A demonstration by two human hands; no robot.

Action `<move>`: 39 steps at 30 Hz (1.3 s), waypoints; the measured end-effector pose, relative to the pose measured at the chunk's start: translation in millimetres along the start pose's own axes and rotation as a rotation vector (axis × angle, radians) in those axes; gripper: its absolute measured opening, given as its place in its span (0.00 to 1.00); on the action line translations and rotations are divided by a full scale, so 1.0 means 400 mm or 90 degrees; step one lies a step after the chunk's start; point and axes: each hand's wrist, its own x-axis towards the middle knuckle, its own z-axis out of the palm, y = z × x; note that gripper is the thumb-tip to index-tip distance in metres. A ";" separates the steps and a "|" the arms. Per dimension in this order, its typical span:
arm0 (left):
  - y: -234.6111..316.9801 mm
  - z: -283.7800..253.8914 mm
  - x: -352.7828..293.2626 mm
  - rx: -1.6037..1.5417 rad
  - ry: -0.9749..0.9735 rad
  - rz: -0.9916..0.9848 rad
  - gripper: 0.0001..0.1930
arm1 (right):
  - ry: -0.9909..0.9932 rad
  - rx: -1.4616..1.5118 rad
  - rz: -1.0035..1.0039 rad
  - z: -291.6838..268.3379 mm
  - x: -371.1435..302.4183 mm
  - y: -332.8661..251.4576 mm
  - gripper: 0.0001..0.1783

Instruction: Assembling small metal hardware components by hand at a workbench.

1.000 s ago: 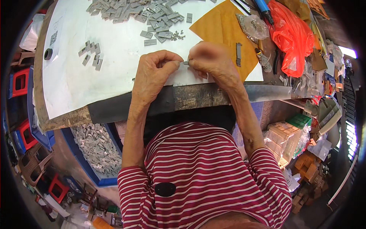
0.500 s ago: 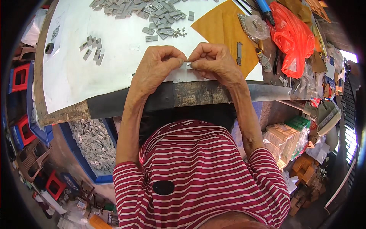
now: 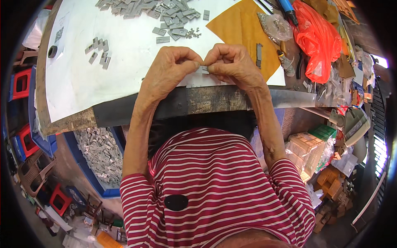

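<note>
Where the white sheet (image 3: pixel 82 78) covers the tabletop (image 3: pixel 66 122), small grey pieces (image 3: pixel 98 50) lie toward its left edge. Left hand (image 3: pixel 169 70), grip closed, and right hand (image 3: pixel 233 64), grip closed, together pinch one small grey part (image 3: pixel 204 69) above the near edge. Orange paper (image 3: pixel 244 29): far right corner.

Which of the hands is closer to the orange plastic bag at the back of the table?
Right. The right hand sits left of the orange plastic bag, across the brown paper. The left hand is farther left, beyond it.
</note>
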 end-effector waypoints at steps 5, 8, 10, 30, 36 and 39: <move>0.001 0.006 0.004 0.017 0.015 0.024 0.07 | 0.024 0.021 0.007 0.004 0.005 0.011 0.04; -0.001 0.007 0.006 0.021 0.038 0.052 0.08 | 0.056 0.035 -0.005 0.015 0.006 0.016 0.04; -0.006 0.003 0.007 0.023 0.042 0.056 0.08 | 0.079 0.012 -0.019 0.025 0.005 0.020 0.03; -0.007 0.028 -0.030 0.353 0.170 0.358 0.11 | 0.125 -0.090 -0.092 0.034 0.017 0.020 0.02; -0.010 0.019 -0.037 0.280 0.159 0.300 0.10 | 0.045 0.032 -0.062 0.021 0.023 0.026 0.02; -0.002 0.014 -0.044 0.281 0.171 0.289 0.10 | 0.037 0.045 -0.073 0.026 0.028 0.027 0.04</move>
